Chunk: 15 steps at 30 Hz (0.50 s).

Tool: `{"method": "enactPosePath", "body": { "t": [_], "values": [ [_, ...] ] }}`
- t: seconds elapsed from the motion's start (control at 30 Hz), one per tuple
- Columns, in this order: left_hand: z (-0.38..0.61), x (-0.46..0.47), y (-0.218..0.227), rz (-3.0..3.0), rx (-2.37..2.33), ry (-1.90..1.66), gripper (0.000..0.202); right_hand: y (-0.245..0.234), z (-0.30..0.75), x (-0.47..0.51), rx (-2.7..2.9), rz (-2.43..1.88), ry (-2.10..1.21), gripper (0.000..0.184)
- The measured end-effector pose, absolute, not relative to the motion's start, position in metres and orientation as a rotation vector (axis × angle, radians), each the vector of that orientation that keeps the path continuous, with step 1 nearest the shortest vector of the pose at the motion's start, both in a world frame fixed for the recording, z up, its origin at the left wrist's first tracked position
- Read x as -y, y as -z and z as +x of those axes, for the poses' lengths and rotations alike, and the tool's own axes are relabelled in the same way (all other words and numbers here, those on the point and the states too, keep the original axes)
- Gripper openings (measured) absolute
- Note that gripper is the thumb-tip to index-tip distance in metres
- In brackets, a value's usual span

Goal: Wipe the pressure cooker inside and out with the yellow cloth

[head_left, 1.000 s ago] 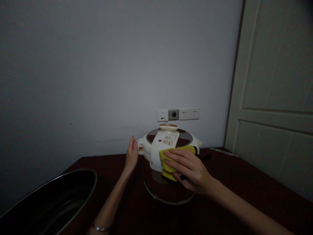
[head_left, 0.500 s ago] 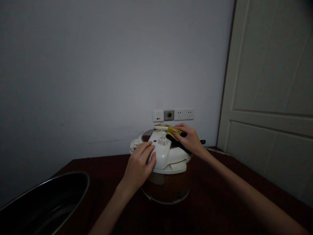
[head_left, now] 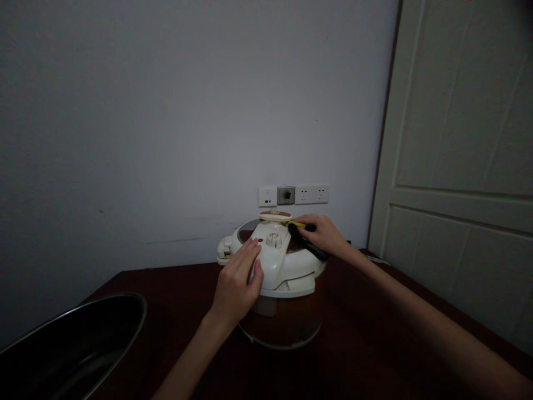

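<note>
An electric pressure cooker (head_left: 287, 319) with a white lid and brown body stands on the dark red table. My left hand (head_left: 239, 278) lies on the lid's front left part, fingers stretched out, thumb a little apart. In my right hand (head_left: 322, 233) is a yellow and black cloth (head_left: 306, 241), pressed to the lid's right side, close by the lid handle (head_left: 275, 215). Part of the cloth is hidden under my fingers. A round white valve knob (head_left: 273, 239) sits on the lid between my hands.
At the lower left a large dark pot or basin with a shiny rim (head_left: 144, 311) stands near. Behind the cooker, wall sockets (head_left: 312, 194) are set in the pale wall. A panelled door (head_left: 462, 166) is at the right. A cord (head_left: 377, 259) lies on the table.
My right hand has drawn the cloth down from over the handle's right end to the lid beside it, showing more of the handle. My left hand stays on the lid.
</note>
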<state>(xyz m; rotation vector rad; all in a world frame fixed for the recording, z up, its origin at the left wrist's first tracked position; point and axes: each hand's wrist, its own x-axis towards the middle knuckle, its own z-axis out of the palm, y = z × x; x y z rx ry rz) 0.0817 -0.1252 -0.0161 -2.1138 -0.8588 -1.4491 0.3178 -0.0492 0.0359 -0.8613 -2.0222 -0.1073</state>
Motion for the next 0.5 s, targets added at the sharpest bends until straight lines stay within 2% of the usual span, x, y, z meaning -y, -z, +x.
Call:
{"method": "enactPosePath", "body": {
  "t": [0.3,0.5],
  "values": [
    [0.09,0.123,0.022,-2.012,0.836,1.53,0.034,-0.033,0.307,0.083,2.063,-0.68,0.091,0.022],
    [0.09,0.124,0.023,-2.024,0.857,1.529,0.034,-0.043,0.316,0.046,2.053,-0.901,0.131,0.022]
  ]
}}
